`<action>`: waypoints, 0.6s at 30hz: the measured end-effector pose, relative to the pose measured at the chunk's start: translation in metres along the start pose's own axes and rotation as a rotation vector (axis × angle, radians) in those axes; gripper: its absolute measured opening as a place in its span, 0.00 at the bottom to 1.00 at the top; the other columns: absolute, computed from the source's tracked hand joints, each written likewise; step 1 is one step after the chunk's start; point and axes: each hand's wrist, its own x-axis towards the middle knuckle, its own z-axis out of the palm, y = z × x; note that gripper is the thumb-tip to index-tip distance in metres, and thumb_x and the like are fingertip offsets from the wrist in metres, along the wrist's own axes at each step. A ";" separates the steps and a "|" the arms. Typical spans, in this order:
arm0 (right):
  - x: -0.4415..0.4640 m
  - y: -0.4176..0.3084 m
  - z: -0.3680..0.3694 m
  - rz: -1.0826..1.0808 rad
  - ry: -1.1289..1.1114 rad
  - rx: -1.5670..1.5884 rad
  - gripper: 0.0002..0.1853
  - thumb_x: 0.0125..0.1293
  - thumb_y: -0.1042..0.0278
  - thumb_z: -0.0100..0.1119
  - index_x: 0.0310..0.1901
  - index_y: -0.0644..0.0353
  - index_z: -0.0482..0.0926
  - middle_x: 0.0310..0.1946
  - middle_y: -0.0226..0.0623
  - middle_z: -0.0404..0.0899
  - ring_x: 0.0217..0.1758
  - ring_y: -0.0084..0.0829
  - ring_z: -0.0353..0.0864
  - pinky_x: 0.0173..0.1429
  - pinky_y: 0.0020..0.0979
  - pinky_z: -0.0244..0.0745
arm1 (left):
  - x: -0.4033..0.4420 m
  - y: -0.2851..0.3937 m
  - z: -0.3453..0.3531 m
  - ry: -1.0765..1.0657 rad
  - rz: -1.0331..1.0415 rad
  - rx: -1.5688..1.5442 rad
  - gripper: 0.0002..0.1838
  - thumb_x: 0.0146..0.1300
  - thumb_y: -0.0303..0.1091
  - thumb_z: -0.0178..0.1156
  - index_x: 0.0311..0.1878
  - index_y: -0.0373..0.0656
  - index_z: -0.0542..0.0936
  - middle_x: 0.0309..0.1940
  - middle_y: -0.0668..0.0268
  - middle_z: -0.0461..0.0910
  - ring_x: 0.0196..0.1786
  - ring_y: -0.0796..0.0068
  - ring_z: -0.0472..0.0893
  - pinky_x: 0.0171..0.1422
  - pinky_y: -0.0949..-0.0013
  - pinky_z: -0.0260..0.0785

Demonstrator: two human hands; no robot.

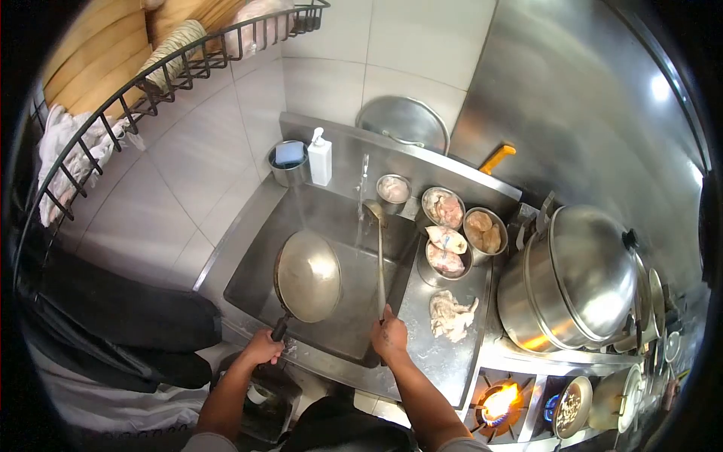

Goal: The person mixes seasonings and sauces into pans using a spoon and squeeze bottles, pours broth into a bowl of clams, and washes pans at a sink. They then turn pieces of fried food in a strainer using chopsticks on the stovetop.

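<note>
My left hand (263, 347) is closed round the dark handle of a wok (309, 277), which I hold over the left part of the metal sink (369, 328). The wok's round metal face is shiny and catches the light. A long-handled ladle (381, 256) is in my right hand (389, 336), its fingers wrapped round the handle's near end. The ladle's bowl points away from me, near the sink's back wall. To the right of that hand, a crumpled whitish piece (453, 315), perhaps meat or cloth, lies on the wet counter.
Metal bowls of raw meat (444, 207) stand right of the sink. A white pump bottle (320, 160) and a pot with a blue sponge (289, 154) stand behind it. Right are a large lidded steamer (572, 279), a burning flame (500, 403) and a small pan (572, 407). A black rack (113, 113) hangs upper left.
</note>
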 end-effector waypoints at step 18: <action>0.023 0.004 -0.019 -0.069 -0.119 0.176 0.12 0.61 0.71 0.53 0.46 0.64 0.76 0.40 0.54 0.80 0.45 0.51 0.81 0.49 0.47 0.76 | 0.055 -0.006 0.018 0.130 0.074 0.072 0.11 0.60 0.25 0.53 0.40 0.30 0.65 0.11 0.63 0.65 0.09 0.70 0.66 0.11 0.65 0.57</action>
